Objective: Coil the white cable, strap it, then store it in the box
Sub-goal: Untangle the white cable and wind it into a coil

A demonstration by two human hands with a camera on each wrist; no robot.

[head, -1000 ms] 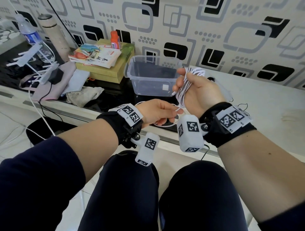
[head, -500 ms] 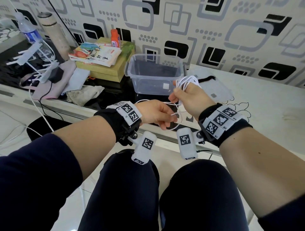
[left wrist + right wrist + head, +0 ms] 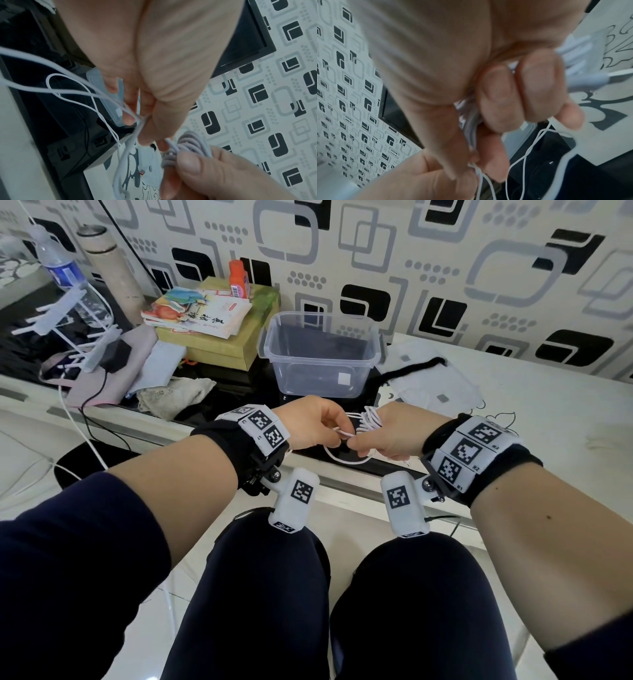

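Both hands meet over the table's front edge, just in front of the clear plastic box. My right hand grips a bundle of white cable loops in its curled fingers. My left hand pinches a loose strand of the same white cable right beside the right hand's fingertips. A slack loop of the cable hangs below the hands. A black strap lies on the white tabletop to the right of the box.
A flat yellow-green box with books and an orange bottle on it stands left of the clear box. A water bottle, a flask, a cloth and other cables sit at far left. White tabletop extends right.
My right hand has come down and towards me with the coiled cable, from level with the box to the table edge. The left hand has closed in and now pinches the strand beside it.
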